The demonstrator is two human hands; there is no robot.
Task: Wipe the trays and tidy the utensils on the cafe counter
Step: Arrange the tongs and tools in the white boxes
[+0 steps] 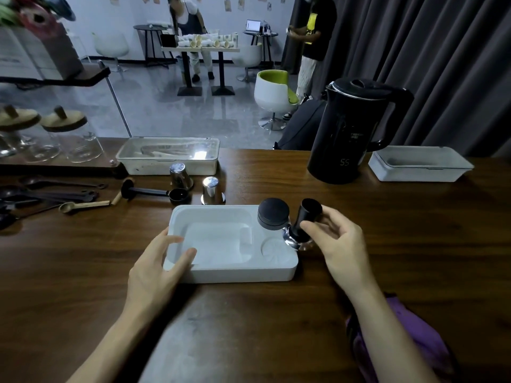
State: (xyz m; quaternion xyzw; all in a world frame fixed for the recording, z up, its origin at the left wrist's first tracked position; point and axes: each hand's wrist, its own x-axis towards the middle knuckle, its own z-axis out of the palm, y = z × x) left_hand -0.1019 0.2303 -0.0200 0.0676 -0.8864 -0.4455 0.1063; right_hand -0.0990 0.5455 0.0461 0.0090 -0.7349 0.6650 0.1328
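A white moulded tray (221, 272) lies on the wooden counter in front of me. My left hand (157, 266) holds its left end, thumb inside the rim. At the tray's far right corner stands a black round distributor (273, 213). Just right of it, my right hand (337, 244) grips a black-handled tamper (302, 222) with a shiny metal base, held over the tray's right edge. Two inverted steel cups (180, 176) (210, 190) stand behind the tray. A black coffee scoop (154, 192) and several dark and wooden spoons (63, 197) lie to the left.
A black electric kettle (351, 134) stands at the back right beside an empty white bin (420, 167). A lidded white box (168, 156) and glass jars (69, 139) sit at the back left. A purple cloth (409, 335) lies near my right forearm. Two people stand in the room beyond.
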